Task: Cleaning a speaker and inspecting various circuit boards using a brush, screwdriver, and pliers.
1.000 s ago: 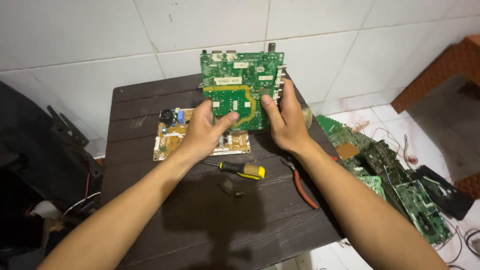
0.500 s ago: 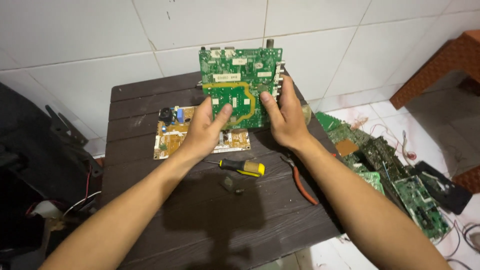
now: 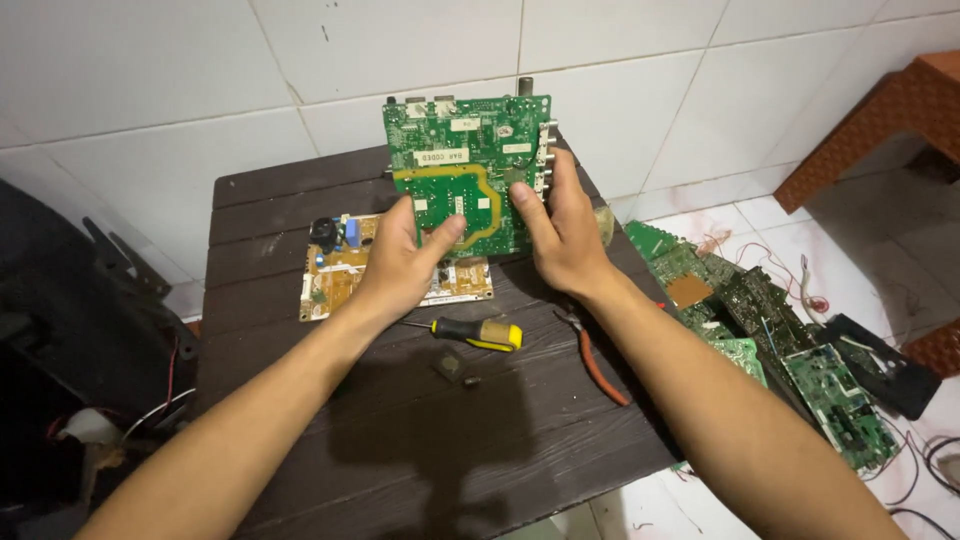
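Note:
Both my hands hold a green circuit board upright above the back of a dark wooden table. My left hand grips its lower left edge with the thumb on the board's face. My right hand grips the lower right edge, thumb in front and fingers behind near the side connectors. The board carries white labels and a yellow-outlined patch in its middle.
A tan circuit board lies flat on the table behind my left hand. A yellow-and-black screwdriver, a small dark part and orange-handled pliers lie near the middle. Several green boards and wires litter the tiled floor at right.
The green board has been lifted a little higher and held more upright; both hands keep the same grip.

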